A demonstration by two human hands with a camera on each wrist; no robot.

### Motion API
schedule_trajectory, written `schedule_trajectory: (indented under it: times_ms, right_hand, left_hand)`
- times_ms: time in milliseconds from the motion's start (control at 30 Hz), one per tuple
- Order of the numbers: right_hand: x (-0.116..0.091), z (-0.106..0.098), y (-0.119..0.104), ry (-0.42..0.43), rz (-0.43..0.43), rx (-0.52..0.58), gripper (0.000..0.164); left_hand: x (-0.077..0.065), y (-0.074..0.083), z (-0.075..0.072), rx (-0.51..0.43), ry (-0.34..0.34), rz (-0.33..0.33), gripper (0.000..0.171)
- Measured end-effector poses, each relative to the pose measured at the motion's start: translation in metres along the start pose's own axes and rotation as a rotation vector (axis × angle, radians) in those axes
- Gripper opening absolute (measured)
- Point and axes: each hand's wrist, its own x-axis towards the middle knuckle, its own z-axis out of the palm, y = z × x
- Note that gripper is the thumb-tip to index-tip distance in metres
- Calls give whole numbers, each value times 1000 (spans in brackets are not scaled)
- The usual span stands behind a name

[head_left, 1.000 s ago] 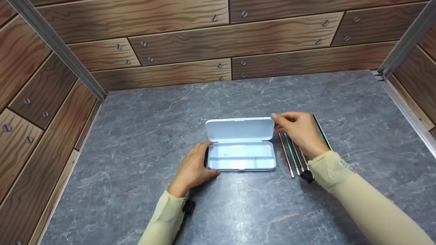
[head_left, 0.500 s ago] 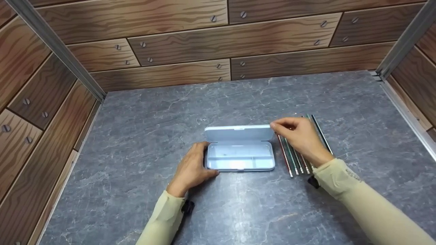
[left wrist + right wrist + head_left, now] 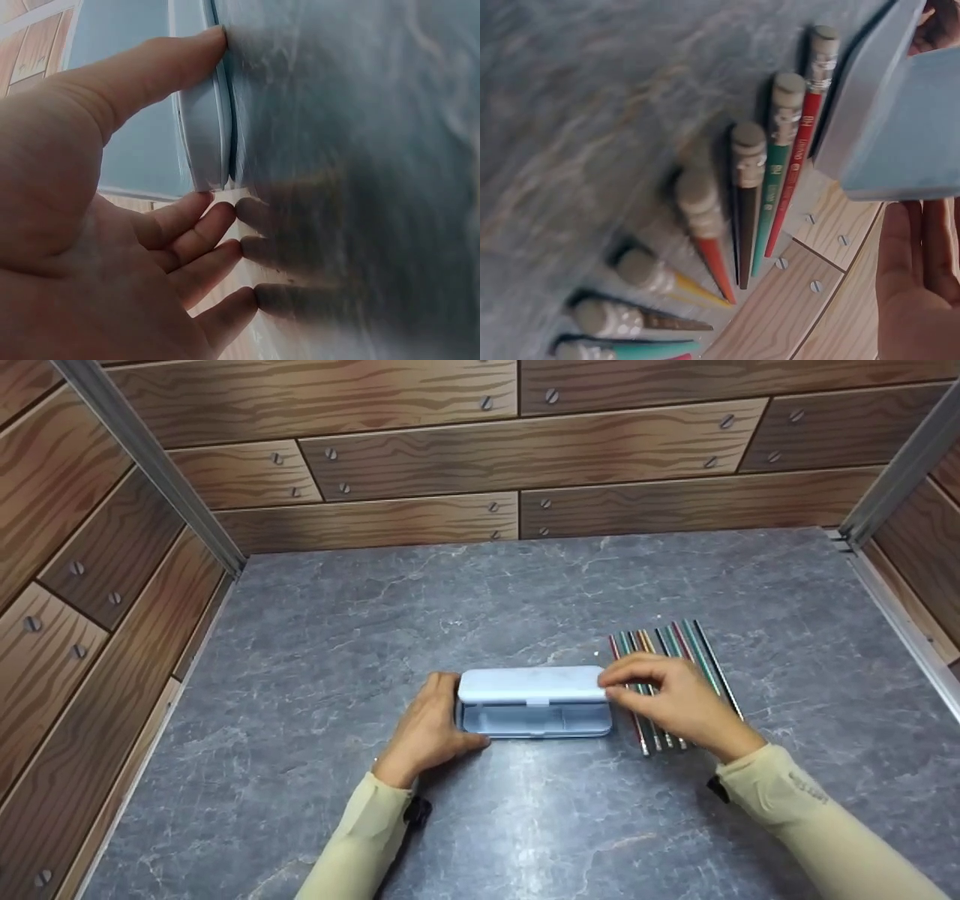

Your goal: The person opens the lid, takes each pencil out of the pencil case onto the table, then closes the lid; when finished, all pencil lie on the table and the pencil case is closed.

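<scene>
A pale blue pencil case lies on the table with its hinged lid tilted forward, partly over the base; a gap at the front shows its compartments. My left hand holds the case's left end, thumb at the front edge and fingers at the end and back. In the left wrist view the thumb lies along the case's edge. My right hand pinches the lid's right front corner. Under and beside that hand lie several pencils, red, green, yellow and dark, their eraser ends towards me.
The grey marbled table is bordered by wood-patterned walls at the back and sides. Metal posts stand at the back corners. The pencils lie side by side close to the case's right end.
My right hand has swung the lid from upright forward and down over the base, moving towards me. My left hand has stayed at the case's left end. More of the pencils now show.
</scene>
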Motion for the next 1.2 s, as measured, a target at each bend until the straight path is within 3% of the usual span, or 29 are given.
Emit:
schedule_trajectory:
  times_ms: [233,400,533,700,867,1200]
  right_hand:
    - [-2,10,2,24,-27,-175,14]
    - [-4,14,3,17,-15,-195,18]
    - [-6,16,4,9,-33,-205,20]
    - [-7,18,4,17,-54,-222,21]
    - [-9,22,4,21,-77,-246,20]
    - [-11,22,4,18,-119,-274,19]
  left_hand:
    - [0,2,1,14,-2,6,92]
    - [-2,4,3,-45,-34,-22,99]
    - [-4,5,-4,-113,-47,-47,101]
    - [-4,7,-15,-210,-20,-32,83]
    - [-4,5,-17,-201,9,38,64]
    - [0,3,-8,-225,40,56,64]
